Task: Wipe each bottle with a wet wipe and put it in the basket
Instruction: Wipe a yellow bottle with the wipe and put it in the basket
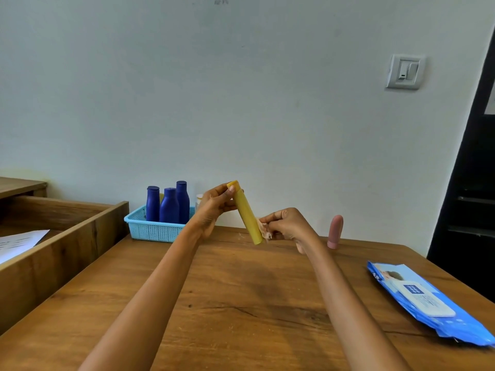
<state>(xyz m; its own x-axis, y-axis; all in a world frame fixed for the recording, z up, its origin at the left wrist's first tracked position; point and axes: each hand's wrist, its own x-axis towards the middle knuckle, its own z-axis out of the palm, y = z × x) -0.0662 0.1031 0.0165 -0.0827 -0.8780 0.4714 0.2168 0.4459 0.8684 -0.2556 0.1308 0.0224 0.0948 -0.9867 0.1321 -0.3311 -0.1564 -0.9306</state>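
Bottle [246,212] in mustard yellow, slim and tube-shaped with a plain, unlabelled body, hangs tilted in the air above the wooden desk [241,303], its top end leaning left and its bottom end lower to the right. The left hand [214,207] grips the top end, thumb and fingers curled round it. The right hand [286,226] pinches a small crumpled wet wipe [264,230] against the bottle's lower end.

Behind the left hand, at the back of the desk against the wall, sits a light blue lattice basket [154,228]. Three dark blue bottles [169,206] stand upright in it, close together, with no readable print on the sides facing the camera. A pink bottle [335,231] stands upright on the desk to the right of the right hand, apart from it.

Near the right edge of the desk lies a blue pack of wipes [428,303], flat, with a white flip lid on top. The lid and the wrapper carry printing, but the lettering is too small and blurred to read.
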